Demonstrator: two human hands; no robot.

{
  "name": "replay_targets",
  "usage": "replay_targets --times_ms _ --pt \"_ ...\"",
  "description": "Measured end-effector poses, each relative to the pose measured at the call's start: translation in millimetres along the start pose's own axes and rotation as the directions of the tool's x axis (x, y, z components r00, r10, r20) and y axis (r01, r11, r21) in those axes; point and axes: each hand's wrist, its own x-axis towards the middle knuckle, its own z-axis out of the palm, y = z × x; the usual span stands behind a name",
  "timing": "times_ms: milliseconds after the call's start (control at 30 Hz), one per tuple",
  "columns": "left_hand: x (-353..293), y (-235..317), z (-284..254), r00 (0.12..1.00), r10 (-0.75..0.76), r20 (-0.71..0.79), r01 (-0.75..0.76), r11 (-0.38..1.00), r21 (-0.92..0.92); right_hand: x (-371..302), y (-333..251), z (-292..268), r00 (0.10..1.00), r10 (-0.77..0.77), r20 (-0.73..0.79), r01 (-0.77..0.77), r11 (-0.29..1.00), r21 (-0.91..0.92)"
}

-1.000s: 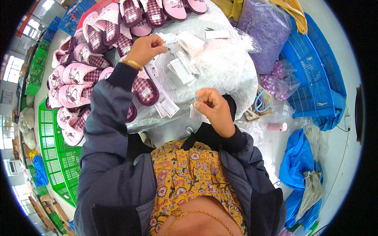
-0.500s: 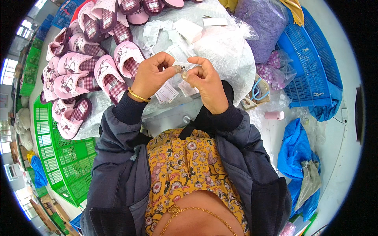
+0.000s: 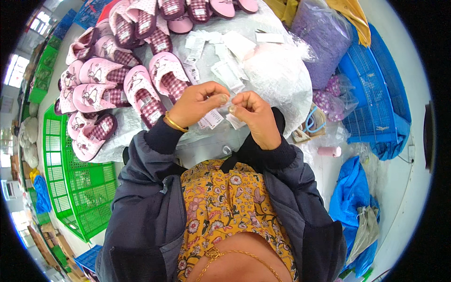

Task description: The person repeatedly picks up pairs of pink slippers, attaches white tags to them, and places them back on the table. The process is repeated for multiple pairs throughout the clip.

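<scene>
White tags (image 3: 236,122) show right under the fingers of the right hand (image 3: 256,117), at the near edge of the plastic-covered surface (image 3: 120,124), and I can't tell from here whether the hand grips them. The left hand (image 3: 199,104) is just beside it. Both hands are closed in a pinch, fingertips nearly meeting, on a small pale piece (image 3: 229,101) too fine for me to name; I'd judge this bit of handling is unfinished.

Just past the fingers lies a loose heap of paper tags (image 3: 228,74), spread out and unattached as far as I can see, so plenty seems left. To the left and at the back, pink slippers (image 3: 168,73) with checked insoles crowd together, fully made up by their look. White labels show on several insoles, but whether any slipper carries a loose tag, I can't make out.

Farther out, a bag of purple material (image 3: 322,42) slumps near a blue basket (image 3: 376,89) on the right, and a green crate (image 3: 84,188) stands on the left.
</scene>
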Motion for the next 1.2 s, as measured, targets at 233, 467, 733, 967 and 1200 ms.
replay_targets --times_ms 233,467,733,967,1200 --pt "-4.2 -22.8 7.5 0.994 -0.042 0.098 0.061 0.977 -0.203 -10.5 3.2 1.7 0.999 0.034 0.014 -0.034 0.999 -0.04" --pt "-24.4 -18.7 6.6 0.997 0.07 0.011 -0.07 0.997 -0.024 -19.2 1.6 2.8 0.998 -0.048 -0.026 0.039 0.964 -0.264" --pt "-49.1 -2.6 3.3 0.984 0.165 -0.072 -0.168 0.985 -0.038 -19.1 -18.3 22.5 0.982 0.15 0.117 -0.118 0.963 -0.244" --pt "-84.8 0.5 -22.0 0.964 0.244 -0.108 -0.243 0.97 0.023 -21.2 -49.2 44.8 0.894 -0.119 0.432 0.414 0.588 -0.695" --pt "-81.3 -32.7 -111.7 0.677 0.698 -0.235 -0.246 0.515 0.821 -46.2 -75.6 56.7 0.794 -0.016 0.607 0.345 0.835 -0.43"
